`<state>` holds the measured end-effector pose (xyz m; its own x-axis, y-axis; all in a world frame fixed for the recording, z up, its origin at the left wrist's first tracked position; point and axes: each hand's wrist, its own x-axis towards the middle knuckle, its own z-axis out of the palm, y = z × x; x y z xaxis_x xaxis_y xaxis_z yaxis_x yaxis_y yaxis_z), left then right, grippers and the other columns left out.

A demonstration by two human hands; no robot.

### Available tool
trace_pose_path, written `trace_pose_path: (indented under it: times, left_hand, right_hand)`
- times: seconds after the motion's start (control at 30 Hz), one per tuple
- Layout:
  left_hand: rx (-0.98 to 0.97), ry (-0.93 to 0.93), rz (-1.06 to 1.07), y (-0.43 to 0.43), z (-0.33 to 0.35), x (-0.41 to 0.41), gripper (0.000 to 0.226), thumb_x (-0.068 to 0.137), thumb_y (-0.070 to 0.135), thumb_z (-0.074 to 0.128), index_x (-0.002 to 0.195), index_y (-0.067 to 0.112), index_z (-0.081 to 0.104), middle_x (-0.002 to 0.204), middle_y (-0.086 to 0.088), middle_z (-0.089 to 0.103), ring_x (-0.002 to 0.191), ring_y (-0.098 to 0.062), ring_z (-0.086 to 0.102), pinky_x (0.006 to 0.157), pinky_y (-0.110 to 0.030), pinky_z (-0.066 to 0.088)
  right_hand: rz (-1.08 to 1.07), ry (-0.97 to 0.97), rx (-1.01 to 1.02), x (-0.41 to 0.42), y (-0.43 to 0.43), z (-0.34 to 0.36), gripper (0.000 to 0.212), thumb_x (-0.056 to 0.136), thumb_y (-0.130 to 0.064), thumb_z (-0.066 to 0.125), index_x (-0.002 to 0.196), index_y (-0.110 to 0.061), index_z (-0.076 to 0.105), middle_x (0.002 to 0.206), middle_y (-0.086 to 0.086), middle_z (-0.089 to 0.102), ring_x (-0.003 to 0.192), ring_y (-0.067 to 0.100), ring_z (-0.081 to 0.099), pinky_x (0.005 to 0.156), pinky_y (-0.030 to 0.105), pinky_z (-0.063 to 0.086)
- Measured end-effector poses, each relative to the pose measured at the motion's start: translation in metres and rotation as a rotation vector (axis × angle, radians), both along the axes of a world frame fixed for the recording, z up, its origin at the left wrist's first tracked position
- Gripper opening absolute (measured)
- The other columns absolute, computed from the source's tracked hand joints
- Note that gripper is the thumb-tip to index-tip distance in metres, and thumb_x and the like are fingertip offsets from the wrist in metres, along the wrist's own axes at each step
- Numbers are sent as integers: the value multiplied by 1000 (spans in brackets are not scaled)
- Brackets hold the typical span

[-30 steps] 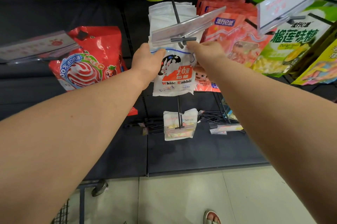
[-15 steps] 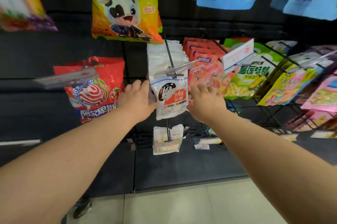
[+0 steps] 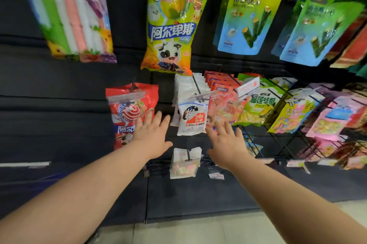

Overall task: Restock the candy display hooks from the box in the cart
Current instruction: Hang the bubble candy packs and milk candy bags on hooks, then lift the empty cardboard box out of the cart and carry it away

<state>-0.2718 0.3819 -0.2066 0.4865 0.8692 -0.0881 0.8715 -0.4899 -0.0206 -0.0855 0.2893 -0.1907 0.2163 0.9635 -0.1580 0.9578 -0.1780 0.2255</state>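
**Candy hook display: both hands open beside the White Rabbit row**

1. White Rabbit bag [image 3: 191,118]: a white pouch with a rabbit print and a red panel. It hung as the front piece of a row of like white pouches on a black wire hook [image 3: 197,86], mid display. A clear label strip [image 3: 200,95] sat at the hook's tip, just above the bag's top edge.

2. Left hand [image 3: 153,134]: fingers straight and spread, back toward the camera, holding nothing. It stood just left of the White Rabbit bag with a dark gap between them. In this view it partly covered the red lollipop bag [image 3: 131,112].

3. Right hand [image 3: 226,144]: fingers likewise spread, empty. It stood below and to the right of the White Rabbit bag. One fingertip lay close to the bag's lower right corner; whether it touched could not be told.

4. Neighbours: a row of orange-pink bags [image 3: 222,102] hung just right of the white row, then a green bag [image 3: 260,104] printed with yellow pieces. A small pale pack [image 3: 185,162] hung lower down, between the two wrists. A large yellow-green bag [image 3: 170,25] hung above, with blue-green pouches [image 3: 248,19] to its right.

5. Backing: a dark panel [image 3: 49,120], with pale tiled floor [image 3: 198,231] along the bottom.
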Motion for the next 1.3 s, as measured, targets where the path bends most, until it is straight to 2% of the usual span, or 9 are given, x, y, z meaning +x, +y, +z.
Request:
trace_pose_path:
  times: [0.3, 0.73, 1.03, 1.3]
  left_hand:
    - [-48, -18, 180, -75, -5, -78, 85, 93, 55, 45, 154, 21, -4, 163, -6, -3, 149, -33, -7, 119, -53, 3]
    - [-164, 144, 460, -189, -25, -190, 86, 92, 60, 41, 154, 22, -4, 163, -4, -1, 149, -31, -3, 120, -50, 7]
    - [-192, 103, 532, -191, -45, -282, 86, 91, 60, 44, 154, 21, 1, 163, -6, 6, 149, -31, 3, 119, -49, 12]
    - [-358, 79, 598, -151, -90, -416, 87, 91, 61, 44, 154, 22, -1, 163, -7, 1, 149, -30, 5, 121, -48, 11]
  right_hand:
    - [211, 41, 8, -63, -43, 4, 68, 96, -40, 44, 152, -24, 9, 161, 6, 4, 148, 34, 0, 116, 54, 8]
    - [437, 143, -121, -154, -96, -17, 65, 99, -39, 40, 153, -24, 7, 162, 5, 2, 149, 33, -4, 117, 53, 6]
    - [518, 134, -194, -233, -74, -40, 66, 99, -38, 42, 153, -24, 7, 162, 5, 4, 149, 34, -4, 117, 54, 3]
    - [513, 143, -336, -361, -26, -89, 64, 99, -33, 42, 153, -26, 8, 162, 4, 5, 149, 33, -5, 117, 54, 3]
